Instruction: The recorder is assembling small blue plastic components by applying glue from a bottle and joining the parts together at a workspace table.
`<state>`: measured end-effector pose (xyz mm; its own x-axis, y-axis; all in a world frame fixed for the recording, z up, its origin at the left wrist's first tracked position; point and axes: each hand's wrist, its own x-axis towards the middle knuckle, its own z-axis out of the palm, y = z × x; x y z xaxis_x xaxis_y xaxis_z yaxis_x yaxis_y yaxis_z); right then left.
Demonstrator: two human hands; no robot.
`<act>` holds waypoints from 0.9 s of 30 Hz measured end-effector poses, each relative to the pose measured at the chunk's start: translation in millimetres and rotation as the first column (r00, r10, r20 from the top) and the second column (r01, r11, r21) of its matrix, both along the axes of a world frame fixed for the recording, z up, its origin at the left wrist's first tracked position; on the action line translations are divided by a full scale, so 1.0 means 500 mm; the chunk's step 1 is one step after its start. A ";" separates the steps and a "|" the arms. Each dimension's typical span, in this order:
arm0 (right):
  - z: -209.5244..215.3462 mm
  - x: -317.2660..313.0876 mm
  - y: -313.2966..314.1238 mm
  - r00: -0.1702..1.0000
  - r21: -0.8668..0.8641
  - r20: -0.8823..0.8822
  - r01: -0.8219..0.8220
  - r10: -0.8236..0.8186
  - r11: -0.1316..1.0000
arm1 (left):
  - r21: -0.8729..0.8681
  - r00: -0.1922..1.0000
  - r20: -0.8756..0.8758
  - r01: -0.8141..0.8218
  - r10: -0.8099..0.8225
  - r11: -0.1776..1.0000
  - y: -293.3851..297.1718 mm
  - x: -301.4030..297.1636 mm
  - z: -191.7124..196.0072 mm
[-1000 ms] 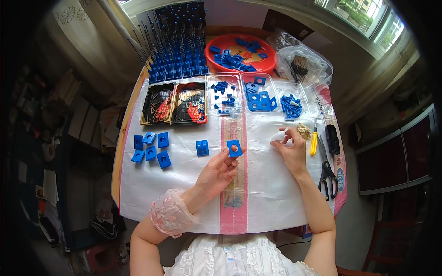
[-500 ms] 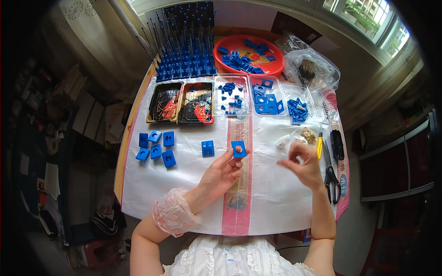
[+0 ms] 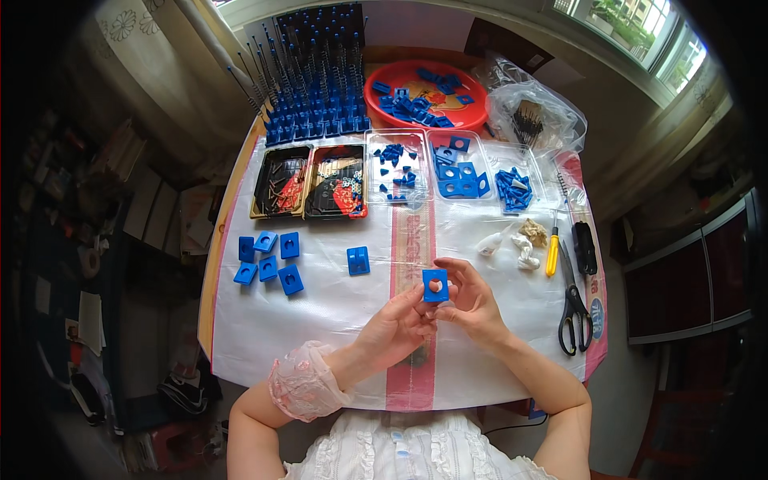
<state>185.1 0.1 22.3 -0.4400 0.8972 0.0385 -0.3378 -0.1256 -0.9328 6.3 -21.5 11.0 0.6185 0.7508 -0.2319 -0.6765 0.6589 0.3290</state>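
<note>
A small blue square plastic block with a round hole in its middle is held up over the white table cover. My left hand grips its lower left edge. My right hand pinches its right side, fingers curled around it. One more blue block lies alone on the cover just left of the hands. Several similar blue blocks lie in a group further left.
Clear trays of blue parts and two black trays line the back. Behind stand a rack of blue pins, a red bowl and a plastic bag. Scissors and a yellow-handled tool lie at right.
My right hand has come in from the small pale items at the right and joined my left hand on the blue block, which stays held near the middle.
</note>
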 end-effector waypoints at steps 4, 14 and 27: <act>-0.010 0.001 0.002 0.999 0.035 0.043 0.000 -0.001 0.999 | -0.054 0.999 0.044 -0.006 0.008 0.999 -0.005 0.007 -0.007; 0.002 0.002 -0.006 1.000 -0.097 -0.028 -0.018 0.015 0.995 | -0.061 0.995 0.098 0.040 -0.034 0.997 -0.006 0.009 -0.013; -0.010 0.009 -0.002 1.000 -0.052 -0.015 0.014 -0.015 0.999 | -0.041 0.999 0.003 0.040 -0.040 0.998 -0.004 0.015 -0.012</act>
<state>189.4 -0.7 17.3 -0.4266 0.9045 -0.0021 -0.3539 -0.1691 -0.9199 13.6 -23.5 4.8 0.6486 0.7152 -0.2605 -0.6498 0.6985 0.2999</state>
